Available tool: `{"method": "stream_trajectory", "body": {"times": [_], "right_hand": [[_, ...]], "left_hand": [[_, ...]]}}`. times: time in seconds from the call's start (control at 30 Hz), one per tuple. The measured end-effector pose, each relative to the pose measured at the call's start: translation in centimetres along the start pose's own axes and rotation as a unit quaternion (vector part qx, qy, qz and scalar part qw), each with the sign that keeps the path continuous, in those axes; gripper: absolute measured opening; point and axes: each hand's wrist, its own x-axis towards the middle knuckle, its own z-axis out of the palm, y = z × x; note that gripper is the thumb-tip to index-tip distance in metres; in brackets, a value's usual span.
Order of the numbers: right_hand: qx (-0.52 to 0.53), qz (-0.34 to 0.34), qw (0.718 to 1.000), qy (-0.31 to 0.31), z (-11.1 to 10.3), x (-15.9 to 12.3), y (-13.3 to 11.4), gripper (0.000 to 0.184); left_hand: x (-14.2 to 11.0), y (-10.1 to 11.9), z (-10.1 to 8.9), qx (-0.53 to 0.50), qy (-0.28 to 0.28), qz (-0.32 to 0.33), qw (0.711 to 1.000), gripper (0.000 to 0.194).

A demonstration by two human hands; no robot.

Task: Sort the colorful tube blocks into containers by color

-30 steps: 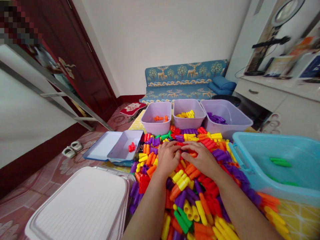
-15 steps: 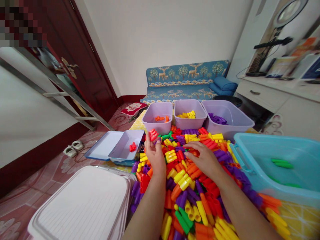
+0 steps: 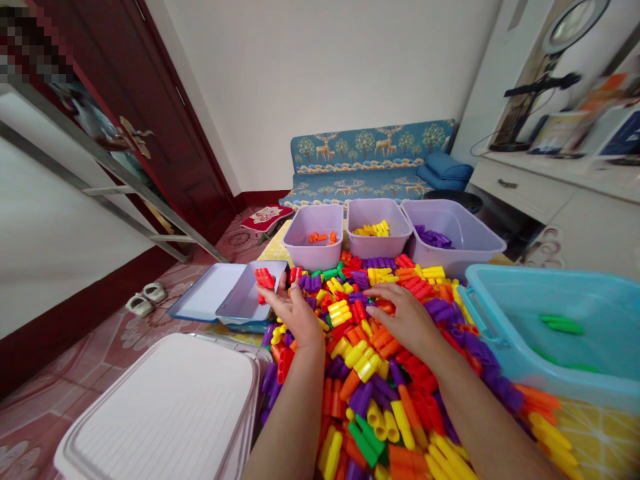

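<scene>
Grip closed lightly on a red ribbed plastic piece (image 3: 264,278), my left hand (image 3: 296,315) sits at eleven o'clock, near the open lilac box (image 3: 240,298); my right hand (image 3: 379,302), half open, empty, at twelve over multicoloured plastic pieces (image 3: 361,357).

Even, fairly soft indoor light fills the room; its source is out of view. The wall (image 3: 330,87) looks plain grey-white, with gentle darkening toward the top. Small highlights shine on the glossy plastic pieces (image 3: 363,357). Wide-angle distortion stretches the edges, tilting the door (image 3: 165,127) and cabinet (image 3: 560,200). Items at the right edge are smeared and soft. Coarse square blocks hide the top left corner.
</scene>
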Motion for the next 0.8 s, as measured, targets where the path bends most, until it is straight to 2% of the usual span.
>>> {"method": "stream_trajectory", "body": {"times": [0.13, 0.37, 0.5, 0.6, 0.67, 0.73, 0.8], "right_hand": [[-0.001, -0.001, 1.000, -0.005, 0.1, 0.0, 0.0, 0.029], [-0.002, -0.002, 1.000, -0.009, 0.0, 0.0, 0.1, 0.029], [-0.005, 0.000, 1.000, -0.011, 0.0, 0.0, 0.0, 0.029], [-0.017, 0.001, 1.000, -0.017, -0.1, -0.1, -0.3, 0.033], [-0.034, -0.003, 0.999, -0.026, -0.2, -0.2, -0.4, 0.044], [-0.055, -0.004, 0.998, -0.036, -0.2, -0.3, -0.4, 0.057], [-0.070, -0.003, 0.997, -0.041, -0.1, -0.3, -0.4, 0.064]], "left_hand": [[-0.1, 0.3, 0.2, -0.076, 0.024, -0.022, 0.997, 0.080], [-0.2, 0.2, 0.1, -0.077, 0.006, -0.028, 0.997, 0.081], [-0.3, 0.1, 0.2, -0.064, -0.055, -0.017, 0.996, 0.078], [-0.7, 0.1, 0.2, 0.013, -0.156, -0.006, 0.988, 0.061], [-1.1, 0.4, 0.2, 0.130, -0.256, 0.026, 0.958, 0.043], [-1.6, 0.9, 0.3, 0.267, -0.343, 0.091, 0.896, 0.030], [-2.0, 1.4, 0.4, 0.367, -0.387, 0.155, 0.832, 0.025]]}}
